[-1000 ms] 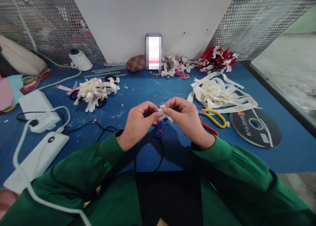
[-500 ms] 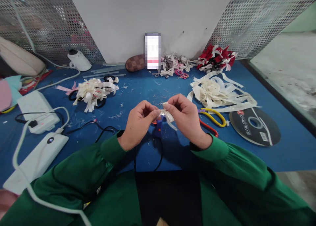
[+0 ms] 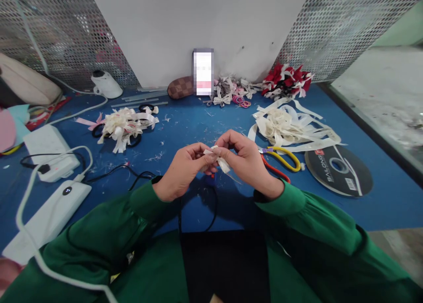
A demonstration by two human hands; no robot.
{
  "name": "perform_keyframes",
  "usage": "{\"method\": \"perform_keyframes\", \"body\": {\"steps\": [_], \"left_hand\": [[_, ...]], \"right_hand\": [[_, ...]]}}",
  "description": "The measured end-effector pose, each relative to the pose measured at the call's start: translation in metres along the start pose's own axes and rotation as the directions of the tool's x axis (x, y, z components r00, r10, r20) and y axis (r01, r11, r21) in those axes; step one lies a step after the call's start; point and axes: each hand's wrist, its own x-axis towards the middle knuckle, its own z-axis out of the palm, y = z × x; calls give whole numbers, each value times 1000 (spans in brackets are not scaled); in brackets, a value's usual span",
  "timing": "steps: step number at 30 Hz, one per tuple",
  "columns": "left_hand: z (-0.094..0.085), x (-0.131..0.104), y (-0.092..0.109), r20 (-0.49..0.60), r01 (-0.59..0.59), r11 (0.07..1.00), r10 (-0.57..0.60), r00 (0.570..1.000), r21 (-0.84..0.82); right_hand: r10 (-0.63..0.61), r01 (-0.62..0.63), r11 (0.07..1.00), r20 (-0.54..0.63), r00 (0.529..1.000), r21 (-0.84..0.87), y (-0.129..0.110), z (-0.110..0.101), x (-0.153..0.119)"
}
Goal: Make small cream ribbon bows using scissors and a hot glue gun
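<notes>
Two bare hands in green fabric sleeves (image 3: 287, 201) work together: the left hand (image 3: 181, 168) and the right hand (image 3: 246, 162) each close in a fingertip pinch on one small cream ribbon piece (image 3: 224, 165), which sits between them above the flat blue tabletop (image 3: 185, 122). Step in hand, by judgement: fingertip shaping of the ribbon; the next move calls for a firm, even pinch at both ends. Containers: one brown checked oblong case (image 3: 180, 87), contents hidden; one black round spool (image 3: 325, 179), a white strip (image 3: 353, 176) lying across its face.
</notes>
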Motion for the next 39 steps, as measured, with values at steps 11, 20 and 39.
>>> {"method": "perform_keyframes", "body": {"steps": [11,20,39], "left_hand": [[-2,1,10,-191,-162,984,174,966,75],[-9,-1,20,-102,-127,950,162,981,285],[-5,-9,17,-6,-32,918,38,999,395]], "right_hand": [[142,-153,983,109,984,98,-6,-8,7],[1,14,993,129,992,-119,-4,-11,7],[-157,208,954,231,960,-216,2,-7,4]]}}
